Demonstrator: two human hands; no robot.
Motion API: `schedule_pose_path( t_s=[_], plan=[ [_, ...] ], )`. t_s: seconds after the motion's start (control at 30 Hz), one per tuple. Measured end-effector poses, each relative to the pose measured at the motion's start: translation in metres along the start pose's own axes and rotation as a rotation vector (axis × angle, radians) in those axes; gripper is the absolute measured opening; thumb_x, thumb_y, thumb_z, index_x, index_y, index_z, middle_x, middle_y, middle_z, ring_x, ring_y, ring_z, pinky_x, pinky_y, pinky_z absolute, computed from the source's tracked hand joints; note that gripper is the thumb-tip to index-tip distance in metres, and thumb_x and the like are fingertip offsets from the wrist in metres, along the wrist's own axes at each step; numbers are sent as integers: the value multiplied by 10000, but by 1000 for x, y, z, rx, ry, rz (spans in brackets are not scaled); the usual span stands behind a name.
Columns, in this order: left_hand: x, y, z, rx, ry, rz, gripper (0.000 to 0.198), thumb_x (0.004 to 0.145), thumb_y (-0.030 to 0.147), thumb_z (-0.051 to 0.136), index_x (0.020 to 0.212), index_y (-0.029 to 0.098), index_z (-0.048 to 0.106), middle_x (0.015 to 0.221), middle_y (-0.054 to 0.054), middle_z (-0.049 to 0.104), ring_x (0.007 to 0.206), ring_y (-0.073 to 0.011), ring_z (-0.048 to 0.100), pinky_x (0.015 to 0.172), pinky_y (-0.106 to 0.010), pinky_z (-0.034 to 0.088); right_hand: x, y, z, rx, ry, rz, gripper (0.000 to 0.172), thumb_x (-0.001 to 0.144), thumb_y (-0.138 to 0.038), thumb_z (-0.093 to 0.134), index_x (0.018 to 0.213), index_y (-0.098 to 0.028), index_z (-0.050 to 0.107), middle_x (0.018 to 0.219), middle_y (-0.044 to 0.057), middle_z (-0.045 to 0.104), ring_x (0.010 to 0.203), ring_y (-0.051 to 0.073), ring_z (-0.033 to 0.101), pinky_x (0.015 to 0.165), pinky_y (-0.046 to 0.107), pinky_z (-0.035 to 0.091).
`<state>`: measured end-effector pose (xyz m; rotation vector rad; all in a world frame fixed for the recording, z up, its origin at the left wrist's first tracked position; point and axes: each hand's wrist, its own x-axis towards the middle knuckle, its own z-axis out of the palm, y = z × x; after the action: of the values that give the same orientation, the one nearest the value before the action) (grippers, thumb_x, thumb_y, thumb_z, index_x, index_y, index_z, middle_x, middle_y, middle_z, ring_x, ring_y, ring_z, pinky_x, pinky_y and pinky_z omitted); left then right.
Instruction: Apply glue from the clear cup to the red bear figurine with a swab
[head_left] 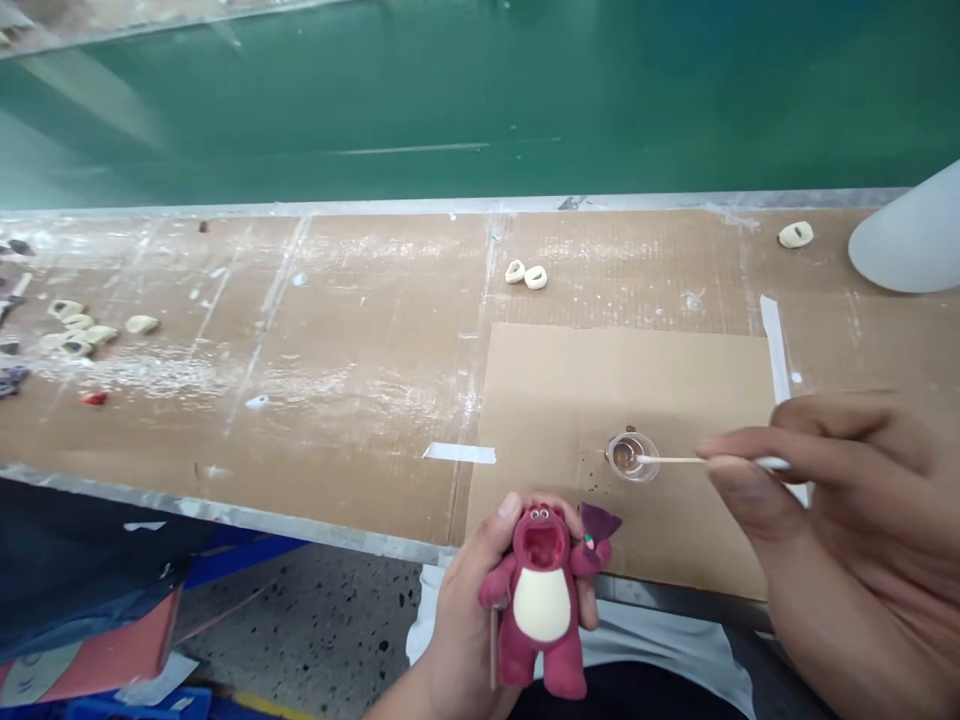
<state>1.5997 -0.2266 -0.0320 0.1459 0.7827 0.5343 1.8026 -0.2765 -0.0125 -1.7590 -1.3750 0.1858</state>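
A dark pink bear figure [541,600] with a cream belly and open mouth is held upright by my left hand [469,610], whose fingers wrap round its back. The figure has a purple piece at one raised arm and a brown stick at the other. My right hand [832,510] pinches a thin cotton swab [675,460] between thumb and fingers. The swab's far tip reaches into a small clear cup [634,457] of brown liquid, which stands on a cardboard sheet [555,390].
Two cream pieces [525,274] lie behind the sheet, another [796,235] near a white container [911,235] at the back right. Several more [79,328] lie at the far left, with a red piece [94,398]. White tape [461,454] marks the sheet's left edge.
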Motion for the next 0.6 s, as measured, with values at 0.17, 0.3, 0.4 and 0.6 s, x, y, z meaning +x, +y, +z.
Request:
schedule_pose_path(
  t_s=[0.17, 0.3, 0.4, 0.6],
  plan=[
    [-8, 9, -14, 28, 25, -10, 394, 908, 531, 854, 930, 138, 846, 779, -100, 824, 633, -165, 766, 612, -195, 549, 8, 21, 16, -57, -124, -132, 132, 1073, -314, 665, 998, -238, 742, 913, 9, 587, 725, 115, 662, 604, 223, 549],
    [-12, 12, -25, 31, 68, 71, 403, 879, 530, 888, 925, 131, 849, 775, -124, 831, 636, -193, 769, 613, -224, 558, 12, 32, 20, -10, -163, -156, 188, 1066, -412, 695, 1053, -242, 774, 900, 0, 639, 595, 95, 661, 444, 185, 503],
    [-17, 15, -29, -12, 181, 140, 295, 887, 414, 900, 899, 129, 826, 794, -107, 828, 630, -201, 767, 588, -241, 563, 29, 33, 10, -4, -166, -81, 339, 1034, -564, 695, 1171, -273, 804, 981, 22, 714, 631, 113, 690, 441, 184, 518],
    [-13, 34, -24, -37, 154, 352, 350, 936, 450, 837, 933, 105, 784, 709, -94, 766, 454, -104, 598, 485, -192, 432, 124, 31, 27, 71, -342, 16, 474, 1001, -633, 556, 1041, -249, 831, 983, 72, 787, 813, 229, 727, 681, 324, 592]
  ],
)
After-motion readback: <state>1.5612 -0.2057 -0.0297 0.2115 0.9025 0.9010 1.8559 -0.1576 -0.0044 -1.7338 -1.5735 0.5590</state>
